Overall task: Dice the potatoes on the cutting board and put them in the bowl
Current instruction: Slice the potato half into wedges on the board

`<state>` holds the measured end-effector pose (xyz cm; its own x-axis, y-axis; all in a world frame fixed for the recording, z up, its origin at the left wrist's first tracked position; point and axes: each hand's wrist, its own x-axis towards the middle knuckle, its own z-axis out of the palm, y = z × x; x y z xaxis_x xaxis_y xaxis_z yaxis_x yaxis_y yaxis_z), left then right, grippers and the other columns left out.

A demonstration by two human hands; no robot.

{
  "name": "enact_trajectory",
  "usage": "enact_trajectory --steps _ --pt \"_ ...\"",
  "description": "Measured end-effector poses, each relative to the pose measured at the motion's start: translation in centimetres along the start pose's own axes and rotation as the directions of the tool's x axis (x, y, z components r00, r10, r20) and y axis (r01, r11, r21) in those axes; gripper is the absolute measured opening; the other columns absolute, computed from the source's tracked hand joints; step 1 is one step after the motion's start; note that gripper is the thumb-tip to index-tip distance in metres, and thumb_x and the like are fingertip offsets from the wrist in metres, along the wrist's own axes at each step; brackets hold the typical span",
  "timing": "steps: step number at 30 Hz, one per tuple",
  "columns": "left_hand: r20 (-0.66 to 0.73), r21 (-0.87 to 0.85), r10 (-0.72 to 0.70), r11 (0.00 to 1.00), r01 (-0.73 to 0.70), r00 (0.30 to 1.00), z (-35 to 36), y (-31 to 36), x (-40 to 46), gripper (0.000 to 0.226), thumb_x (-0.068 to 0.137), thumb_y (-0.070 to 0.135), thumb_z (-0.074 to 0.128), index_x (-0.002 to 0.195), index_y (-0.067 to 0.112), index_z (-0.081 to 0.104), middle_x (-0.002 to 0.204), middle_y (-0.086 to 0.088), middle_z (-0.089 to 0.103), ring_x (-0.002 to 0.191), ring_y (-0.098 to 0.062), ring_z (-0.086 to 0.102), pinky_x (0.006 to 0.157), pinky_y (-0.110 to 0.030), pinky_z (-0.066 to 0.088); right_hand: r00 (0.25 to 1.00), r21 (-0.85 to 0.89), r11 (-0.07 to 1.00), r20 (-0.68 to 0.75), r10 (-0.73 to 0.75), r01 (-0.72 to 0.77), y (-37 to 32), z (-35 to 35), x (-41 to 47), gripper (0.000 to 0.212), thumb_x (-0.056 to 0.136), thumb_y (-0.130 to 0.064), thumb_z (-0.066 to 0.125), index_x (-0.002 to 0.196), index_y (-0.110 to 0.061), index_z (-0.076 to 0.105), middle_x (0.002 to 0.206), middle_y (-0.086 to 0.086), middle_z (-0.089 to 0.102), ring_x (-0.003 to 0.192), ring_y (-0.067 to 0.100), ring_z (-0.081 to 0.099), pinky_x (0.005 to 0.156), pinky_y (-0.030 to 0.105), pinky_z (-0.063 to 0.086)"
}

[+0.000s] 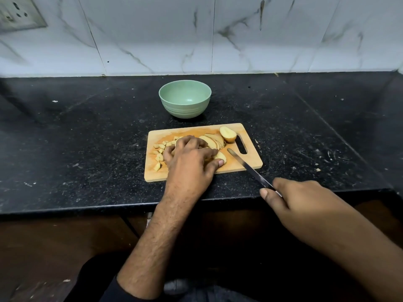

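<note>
Wooden cutting board (250,164) is laid on the black tabletop (87,138), near its front edge, handle slot to the right. Green bowl (185,101) is set just beyond the board's far edge, apart from it; nothing is seen inside.

On the board: potato dice (158,156) are scattered at the left end; a fan of potato slices (214,141) is spread at centre-right; an uncut potato half (227,134) is placed cut face up at the far right corner, beside the slot.

Left hand (192,158) is set down over the middle of the board w/ fingers curled, covering pieces. A slice is touched at the thumb side near the board's front edge. Whether anything is actually pinched can't be told, since the fingertips are hidden.

Right hand (305,201) is wrapped round the handle of a kitchen knife (250,170), off the board to the near right, over the tabletop's front edge. Blade is angled up-left, its tip over the board's right part just below the slot, clear of the potato. Handle itself is hidden by the grasp.

Behind the tabletop a marble-look tiled wall (239,35) is seen, w/ a socket plate (17,16) at top left.
</note>
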<state>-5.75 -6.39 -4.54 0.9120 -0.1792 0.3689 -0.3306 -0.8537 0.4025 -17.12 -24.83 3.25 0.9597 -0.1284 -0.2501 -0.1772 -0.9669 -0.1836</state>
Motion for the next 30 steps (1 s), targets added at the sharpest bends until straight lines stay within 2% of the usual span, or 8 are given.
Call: enact_trajectory --steps 3,7,10,13,18,23,27,30 --pt "0.068 0.072 0.147 0.986 -0.152 0.987 -0.8 -0.9 0.8 0.029 0.094 0.047 0.060 0.122 0.042 0.065 0.131 0.014 0.048 0.131 -0.010 0.030 0.109 -0.047 0.017 1.000 0.008 1.000 0.006 -0.005 0.005 -0.1 0.4 0.6 0.040 0.102 -0.057 0.031 0.091 -0.024 0.051 0.083 -0.003 0.060 0.080 0.015 0.058 0.073 0.036 0.050" --pt "0.203 0.135 0.348 0.916 -0.378 0.915 -2.1 -1.5 2.5 0.034 0.098 0.034 0.058 0.129 0.045 0.060 0.132 0.015 0.049 0.129 -0.011 0.034 0.103 -0.044 0.018 0.999 0.002 1.000 0.038 -0.008 0.008 -0.1 0.5 0.8 0.037 0.104 -0.054 0.030 0.093 -0.025 0.051 0.078 -0.004 0.058 0.068 0.008 0.054 0.057 0.025 0.041" --pt "0.259 0.180 0.476 0.831 -0.526 0.840 -2.4 -1.1 3.8 0.027 0.095 0.037 0.062 0.121 0.044 0.066 0.122 0.014 0.054 0.122 -0.013 0.040 0.096 -0.041 0.020 0.997 0.038 0.999 0.073 -0.013 0.011 -0.3 0.4 0.6 0.036 0.104 -0.052 0.031 0.093 -0.025 0.051 0.071 -0.004 0.058 0.055 0.007 0.051 0.053 0.024 0.043" --pt "0.281 0.196 0.512 0.798 -0.570 0.812 -2.5 -0.8 4.9 0.023 0.094 0.045 0.060 0.115 0.041 0.068 0.116 0.013 0.053 0.113 -0.012 0.040 0.087 -0.034 0.017 0.996 0.055 0.998 0.087 -0.014 0.009 -0.3 0.3 0.4 0.036 0.104 -0.052 0.031 0.093 -0.024 0.051 0.069 -0.004 0.057 0.053 0.006 0.050 0.050 0.023 0.041" --pt "0.291 0.206 0.415 0.853 -0.480 0.862 -2.1 -0.2 4.4 0.029 0.096 0.048 0.054 0.121 0.033 0.061 0.117 0.013 0.048 0.113 -0.011 0.036 0.095 -0.036 0.023 0.997 0.076 0.997 0.081 0.005 -0.011 0.1 0.4 0.5 0.037 0.104 -0.054 0.031 0.093 -0.023 0.051 0.070 -0.003 0.057 0.054 0.007 0.050 0.053 0.024 0.045" --pt "0.173 0.235 0.168 0.950 -0.206 0.970 -1.3 0.8 2.1 0.032 0.096 0.048 0.051 0.121 0.028 0.057 0.122 0.007 0.049 0.118 -0.016 0.036 0.101 -0.044 0.026 0.998 0.140 0.989 0.064 0.028 -0.036 -0.5 0.8 0.9 0.037 0.104 -0.053 0.032 0.091 -0.023 0.048 0.074 0.000 0.060 0.057 0.012 0.059 0.061 0.033 0.058" --pt "0.064 0.214 0.034 0.976 -0.047 0.997 -0.5 1.9 0.9 0.032 0.096 0.045 0.053 0.121 0.026 0.058 0.120 0.005 0.052 0.118 -0.018 0.038 0.104 -0.045 0.026 1.000 0.147 0.989 0.030 -0.005 0.001 -1.5 1.6 1.0 0.036 0.104 -0.052 0.028 0.089 -0.024 0.045 0.074 -0.001 0.060 0.055 0.009 0.052 0.065 0.032 0.054" --pt "0.017 0.172 -0.022 0.985 0.019 1.000 -0.3 2.2 0.7 0.030 0.095 0.047 0.055 0.115 0.025 0.061 0.114 0.006 0.054 0.114 -0.018 0.040 0.102 -0.045 0.027 0.999 0.146 0.989 0.000 -0.040 0.039 -2.1 2.6 1.2 0.036 0.105 -0.050 0.028 0.088 -0.023 0.044 0.074 -0.001 0.059 0.056 0.010 0.049 0.064 0.033 0.051"
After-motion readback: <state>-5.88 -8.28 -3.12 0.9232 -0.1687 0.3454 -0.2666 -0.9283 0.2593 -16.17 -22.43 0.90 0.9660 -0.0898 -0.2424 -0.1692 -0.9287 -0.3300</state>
